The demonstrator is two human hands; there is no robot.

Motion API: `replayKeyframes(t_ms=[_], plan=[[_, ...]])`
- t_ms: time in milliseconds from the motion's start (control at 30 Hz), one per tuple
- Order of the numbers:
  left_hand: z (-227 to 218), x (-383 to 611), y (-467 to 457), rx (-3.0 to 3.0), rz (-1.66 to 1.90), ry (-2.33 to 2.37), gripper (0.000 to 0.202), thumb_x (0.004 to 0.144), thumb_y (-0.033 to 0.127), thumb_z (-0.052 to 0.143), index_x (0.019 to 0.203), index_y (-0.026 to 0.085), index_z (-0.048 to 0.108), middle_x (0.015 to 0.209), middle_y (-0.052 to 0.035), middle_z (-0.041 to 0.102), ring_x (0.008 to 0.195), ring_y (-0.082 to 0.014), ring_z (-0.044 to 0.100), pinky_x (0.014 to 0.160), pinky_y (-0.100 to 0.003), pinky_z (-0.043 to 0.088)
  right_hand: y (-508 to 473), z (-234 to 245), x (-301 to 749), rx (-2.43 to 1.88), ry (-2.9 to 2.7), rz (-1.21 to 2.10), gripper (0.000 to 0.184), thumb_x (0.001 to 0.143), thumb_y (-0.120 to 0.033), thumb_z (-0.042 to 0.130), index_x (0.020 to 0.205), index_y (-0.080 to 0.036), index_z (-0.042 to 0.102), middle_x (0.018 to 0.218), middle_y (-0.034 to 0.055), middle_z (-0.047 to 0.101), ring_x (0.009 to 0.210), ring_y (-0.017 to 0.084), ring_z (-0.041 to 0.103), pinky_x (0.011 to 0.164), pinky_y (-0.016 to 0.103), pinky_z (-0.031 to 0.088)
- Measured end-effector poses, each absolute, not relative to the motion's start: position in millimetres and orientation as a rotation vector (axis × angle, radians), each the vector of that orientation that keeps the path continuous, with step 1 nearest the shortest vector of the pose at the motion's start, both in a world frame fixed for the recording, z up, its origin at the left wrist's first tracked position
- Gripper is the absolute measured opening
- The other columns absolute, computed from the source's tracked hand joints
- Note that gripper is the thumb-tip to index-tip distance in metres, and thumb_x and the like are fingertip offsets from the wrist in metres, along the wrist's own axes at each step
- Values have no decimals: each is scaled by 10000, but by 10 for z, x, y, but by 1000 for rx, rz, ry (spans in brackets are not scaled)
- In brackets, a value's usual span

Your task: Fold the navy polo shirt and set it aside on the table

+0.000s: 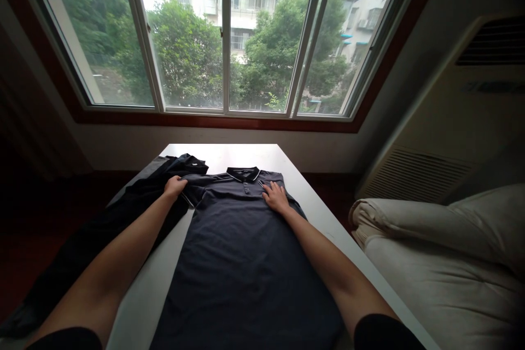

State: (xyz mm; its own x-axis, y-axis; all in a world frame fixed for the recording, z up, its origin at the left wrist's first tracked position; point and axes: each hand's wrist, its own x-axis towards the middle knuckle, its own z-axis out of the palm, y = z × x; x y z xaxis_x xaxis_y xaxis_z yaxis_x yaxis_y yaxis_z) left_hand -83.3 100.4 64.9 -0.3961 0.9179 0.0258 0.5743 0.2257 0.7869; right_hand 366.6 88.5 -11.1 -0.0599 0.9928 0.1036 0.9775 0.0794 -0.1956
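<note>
A dark grey polo shirt (246,251) lies spread front side up, its black, white-edged collar (243,173) toward the window. At the upper left, my left hand (175,186) is closed on the edge of the polo shirt's sleeve. My right hand (275,197) rests flat on the chest beside the button placket, fingers stretched apart and pointing toward the collar. The sleeve on the right side is partly hidden behind that hand and forearm. Left of the polo shirt lies a heap of dark clothes (139,197), partly behind my left forearm.
The white table (262,154) narrows away toward the wall under a wide sliding window (223,38). A pale sofa (443,240) stands along the right side, with a large air conditioner (435,120) behind it. Some dark clothes hang over the table's left edge.
</note>
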Motion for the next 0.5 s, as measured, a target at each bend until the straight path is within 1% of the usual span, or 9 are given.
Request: replayKeyframes(t_ms=[100,267,367,433,500], plan=[[762,-735,1152,1324,1078,1987,220,744,285,732,901,175,625,770,-39,681,807,-234,679,666,-264,508,830,-40,3547,-1882,-2180,80,540,1049,-466,473,1555,-278,473,1685,122,305,1566,295,246,1256,533,172],[855,-599,1334,1265,1115,1867,287,743,207,750,985,149,606,809,-29,664,720,-161,638,642,-232,502,672,86,3032,-1455,-2367,156,540,1021,-463,553,1510,-236,538,1629,127,410,1508,277,377,1239,438,301],[865,-533,1344,1251,1118,1813,351,752,162,723,1080,136,598,815,-25,652,671,-139,614,618,-225,495,593,93,2544,-1212,-2479,235,559,1006,-482,587,1512,-254,532,1621,116,425,1482,284,418,1218,452,352],[856,-485,1316,1266,1108,1777,416,742,139,721,1138,133,597,799,-16,645,631,-129,594,592,-222,481,574,68,2195,-1134,-2506,271,575,1005,-499,588,1518,-248,523,1618,123,428,1483,289,415,1216,463,355],[841,-433,1275,1296,1087,1738,456,719,122,735,1159,136,613,778,-7,644,592,-118,573,570,-218,464,560,35,1878,-1147,-2523,300,573,1015,-518,565,1522,-257,514,1626,127,413,1503,304,378,1223,516,328]])
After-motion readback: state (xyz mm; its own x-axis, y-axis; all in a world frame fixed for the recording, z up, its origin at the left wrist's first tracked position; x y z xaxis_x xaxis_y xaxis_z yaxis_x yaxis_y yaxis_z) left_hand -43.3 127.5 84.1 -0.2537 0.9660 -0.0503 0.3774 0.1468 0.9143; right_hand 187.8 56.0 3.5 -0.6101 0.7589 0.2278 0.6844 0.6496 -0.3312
